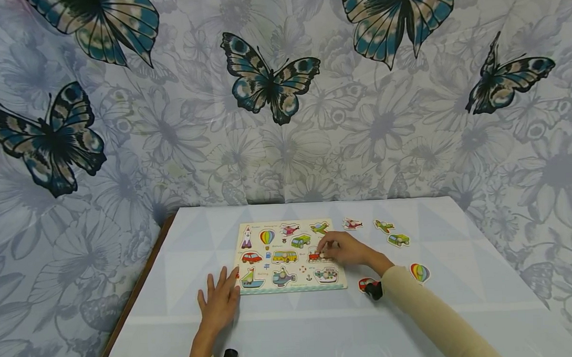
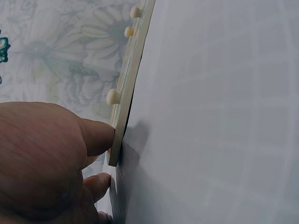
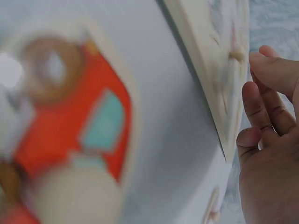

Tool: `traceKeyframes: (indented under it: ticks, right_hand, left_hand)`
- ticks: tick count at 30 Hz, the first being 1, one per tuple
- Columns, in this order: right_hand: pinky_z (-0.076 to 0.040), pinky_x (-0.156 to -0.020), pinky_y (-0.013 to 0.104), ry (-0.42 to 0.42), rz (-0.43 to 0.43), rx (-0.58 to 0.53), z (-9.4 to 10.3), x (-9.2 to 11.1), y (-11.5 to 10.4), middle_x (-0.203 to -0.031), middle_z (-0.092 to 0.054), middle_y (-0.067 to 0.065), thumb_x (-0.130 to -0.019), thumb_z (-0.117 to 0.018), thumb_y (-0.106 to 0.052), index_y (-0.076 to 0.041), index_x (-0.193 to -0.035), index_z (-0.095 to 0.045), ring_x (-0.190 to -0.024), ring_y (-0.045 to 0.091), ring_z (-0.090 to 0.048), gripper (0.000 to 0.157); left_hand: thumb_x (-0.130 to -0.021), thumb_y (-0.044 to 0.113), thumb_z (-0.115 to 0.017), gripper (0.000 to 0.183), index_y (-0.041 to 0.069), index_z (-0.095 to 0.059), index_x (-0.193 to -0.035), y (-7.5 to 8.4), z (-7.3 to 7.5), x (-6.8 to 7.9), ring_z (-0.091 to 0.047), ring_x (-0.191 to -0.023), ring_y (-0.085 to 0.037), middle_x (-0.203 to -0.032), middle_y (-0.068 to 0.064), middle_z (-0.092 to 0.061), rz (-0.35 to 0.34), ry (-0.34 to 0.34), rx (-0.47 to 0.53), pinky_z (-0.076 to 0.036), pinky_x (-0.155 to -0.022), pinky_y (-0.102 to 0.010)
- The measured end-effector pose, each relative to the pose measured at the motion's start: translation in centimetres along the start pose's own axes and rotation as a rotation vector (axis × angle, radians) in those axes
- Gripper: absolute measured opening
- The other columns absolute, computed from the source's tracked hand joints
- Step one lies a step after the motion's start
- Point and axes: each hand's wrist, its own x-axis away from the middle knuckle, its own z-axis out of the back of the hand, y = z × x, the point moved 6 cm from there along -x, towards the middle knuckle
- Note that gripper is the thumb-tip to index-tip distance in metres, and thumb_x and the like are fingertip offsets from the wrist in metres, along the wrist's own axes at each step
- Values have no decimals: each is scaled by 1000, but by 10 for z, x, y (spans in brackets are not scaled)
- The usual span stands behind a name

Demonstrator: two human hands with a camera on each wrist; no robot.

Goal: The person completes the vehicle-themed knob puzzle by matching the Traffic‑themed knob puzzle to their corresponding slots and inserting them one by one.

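Note:
A puzzle board (image 1: 262, 237) printed with vehicles lies on the table. My left hand (image 1: 219, 299) has its fingers spread at the board's lower left corner, and the thumb touches the wooden edge (image 2: 125, 119) in the left wrist view. Over the board's right side, my right hand (image 1: 347, 248) has its thumb and index finger bent together at the red train piece (image 1: 313, 255); the fingers hide part of it. Below the train is a ship piece (image 1: 326, 275). In the right wrist view the right hand (image 3: 273, 126) is beside the board, its fingertips near a knob (image 3: 236, 56).
Right of the board lie loose pieces: a helicopter (image 1: 352, 224), a green plane (image 1: 384, 226), a green jeep (image 1: 399, 240) and a balloon (image 1: 419, 272). A red car piece (image 1: 365, 284) lies by my right wrist, partly covered by the black wrist camera (image 1: 375, 291). A butterfly-patterned cloth (image 1: 285, 163) hangs behind the table.

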Motion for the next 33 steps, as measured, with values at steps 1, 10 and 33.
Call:
traceKeyframes:
  ticks: [1, 10, 33]
  right_hand:
    - [-48, -81, 30, 16, -6, 9, 4, 0, 2, -112, -70, 2, -97, -65, -9, -14, -112, -69, -93, 17, -60, 16]
    - [-45, -76, 30, 121, -104, 54, 44, 4, 27, -113, -70, 3, -97, -65, -10, -12, -112, -71, -92, 15, -58, 16]
    - [-48, -88, 48, 215, -291, 119, 83, 16, 79, -114, -69, 16, -95, -66, -5, -5, -106, -72, -103, 33, -62, 13]
  left_hand:
    - [-102, 20, -52, 50, 10, -45, -151, 0, 0, 0, 1, -148, -59, -160, -30, -24, -1, 4, 2, 9, -108, -77]
    - [-103, 20, -51, 50, 10, -44, -151, 1, 1, 0, 2, -148, -59, -161, -29, -23, 8, -2, -10, 9, -108, -77]
    - [-103, 19, -52, 50, 10, -45, -151, 2, 2, 1, 0, -148, -58, -161, -29, -24, 3, 11, -2, 8, -108, -77]
